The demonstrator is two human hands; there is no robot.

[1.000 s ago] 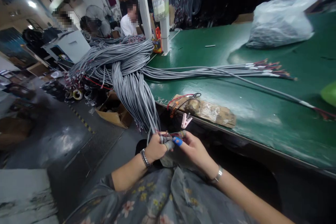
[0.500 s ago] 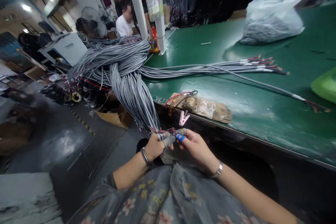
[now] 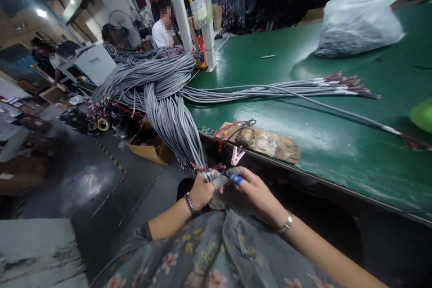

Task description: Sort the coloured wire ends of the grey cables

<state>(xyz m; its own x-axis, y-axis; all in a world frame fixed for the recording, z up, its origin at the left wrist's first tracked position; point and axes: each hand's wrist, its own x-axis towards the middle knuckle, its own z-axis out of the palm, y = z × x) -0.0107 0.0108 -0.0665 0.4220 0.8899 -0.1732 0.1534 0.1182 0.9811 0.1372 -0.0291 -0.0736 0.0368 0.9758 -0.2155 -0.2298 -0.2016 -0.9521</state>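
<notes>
A thick bundle of grey cables (image 3: 178, 121) hangs over the table's edge toward my lap, with thin coloured wires at its ends. My left hand (image 3: 204, 189) is closed around several cable ends, its thumb in a grey finger cover. Just to the right, my right hand (image 3: 251, 184) is pinched, with grey and blue covers on its fingertips; it is at the thin wires, though what lies between the fingertips is too small to make out. A pink clip (image 3: 237, 156) sits at the table edge just above my right hand.
On the green table (image 3: 337, 144) lie more grey cables (image 3: 270, 89) with stripped ends, a taped wooden block (image 3: 266, 141) and a filled plastic bag (image 3: 361, 22). White posts (image 3: 207, 31) rise behind. A cardboard box (image 3: 150, 144) stands on the floor; a person (image 3: 162, 31) sits farther back.
My right hand has drawn slightly away from my left, so the gap between the fingertips is wider. The left hand keeps its grip on the cable ends. The whole view has shifted slightly.
</notes>
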